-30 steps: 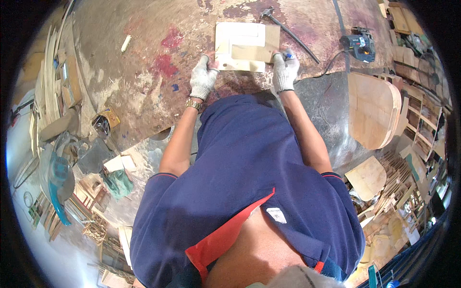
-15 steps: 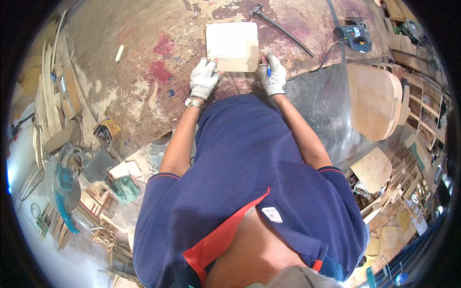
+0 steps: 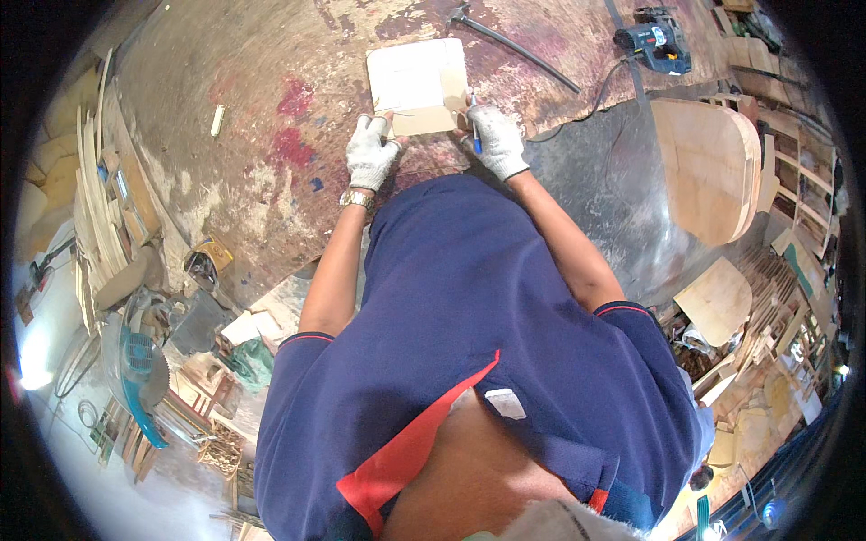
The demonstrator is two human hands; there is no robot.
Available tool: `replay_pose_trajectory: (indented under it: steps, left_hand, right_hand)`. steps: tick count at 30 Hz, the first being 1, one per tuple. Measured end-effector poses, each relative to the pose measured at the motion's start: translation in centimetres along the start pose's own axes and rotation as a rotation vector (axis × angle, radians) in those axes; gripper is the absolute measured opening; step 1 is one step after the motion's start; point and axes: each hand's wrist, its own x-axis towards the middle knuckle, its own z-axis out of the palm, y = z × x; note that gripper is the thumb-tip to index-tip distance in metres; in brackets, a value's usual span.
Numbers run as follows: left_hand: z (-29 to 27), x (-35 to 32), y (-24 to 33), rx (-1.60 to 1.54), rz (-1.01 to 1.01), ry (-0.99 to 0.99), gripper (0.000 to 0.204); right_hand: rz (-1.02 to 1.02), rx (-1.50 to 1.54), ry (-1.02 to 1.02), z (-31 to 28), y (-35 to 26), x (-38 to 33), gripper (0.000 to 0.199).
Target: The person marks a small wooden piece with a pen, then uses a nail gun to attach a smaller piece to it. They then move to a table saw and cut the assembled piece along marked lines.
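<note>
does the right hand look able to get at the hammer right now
Probably yes: nothing visible lies between the right hand and the hammer, though the blue pen in that hand might hinder its grip.

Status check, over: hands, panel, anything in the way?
Left hand gloved, at pale panel's near-left corner. Right hand gloved, holding blue pen. Panel between hands. Hammer beyond, to the right, clear of panel.

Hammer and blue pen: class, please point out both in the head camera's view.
Hammer (image 3: 521,52), head view: on the middle of its long handle.
Blue pen (image 3: 477,142), head view: on its blue end.
</note>
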Motion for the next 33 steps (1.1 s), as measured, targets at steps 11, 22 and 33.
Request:
replay_pose_trajectory:
  steps: [11, 22, 33]
  left_hand:
    - [0.4, 0.2, 0.6, -0.046, -0.015, -0.008, 0.058]
    - [0.4, 0.0, 1.1, -0.046, 0.013, 0.069, 0.059]
    - [2.2, -1.4, 0.9, -0.051, -0.003, 0.219, 0.047]
  right_hand:
    - [-0.022, -0.007, -0.017, 0.1, 1.3, -0.3, 0.036]
    - [0.33, 0.234, 0.057, 0.1, 0.1, 0.9, 0.043]
    - [0.326, 0.261, 0.164, 2.1, 0.7, 0.6, 0.04]
